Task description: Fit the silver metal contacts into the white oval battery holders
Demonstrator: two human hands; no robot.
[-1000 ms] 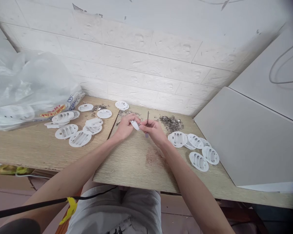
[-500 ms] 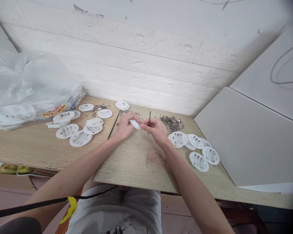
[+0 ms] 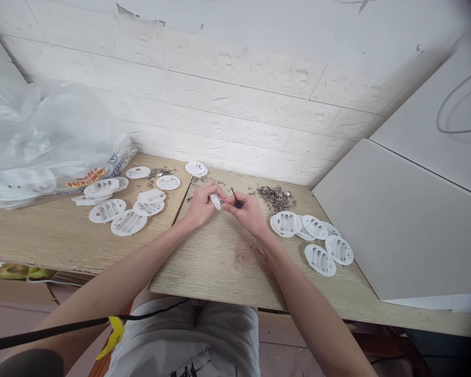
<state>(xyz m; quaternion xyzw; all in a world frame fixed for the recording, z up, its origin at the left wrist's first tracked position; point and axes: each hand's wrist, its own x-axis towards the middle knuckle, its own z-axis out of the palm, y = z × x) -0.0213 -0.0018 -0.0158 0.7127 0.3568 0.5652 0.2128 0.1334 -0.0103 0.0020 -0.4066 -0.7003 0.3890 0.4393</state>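
Observation:
My left hand [image 3: 200,205] is closed round a white round plastic disc [image 3: 215,200], held tilted above the wooden table [image 3: 204,262]. My right hand [image 3: 246,209] meets it from the right, fingers pinched on a thin dark metal tool [image 3: 234,195] with a blue handle, whose tip points at the disc. Both hands hover over the table's middle, near its back edge.
Several white slotted discs [image 3: 118,209] lie left of my hands, and several more discs [image 3: 317,241] lie at the right. A pile of small metal pieces [image 3: 277,196] sits behind my right hand. A clear plastic bag [image 3: 43,146] fills the far left. A grey board [image 3: 396,220] leans at the right.
The tool in my right hand has tilted from upright to slanting left towards the disc. Both hands have shifted slightly up and back.

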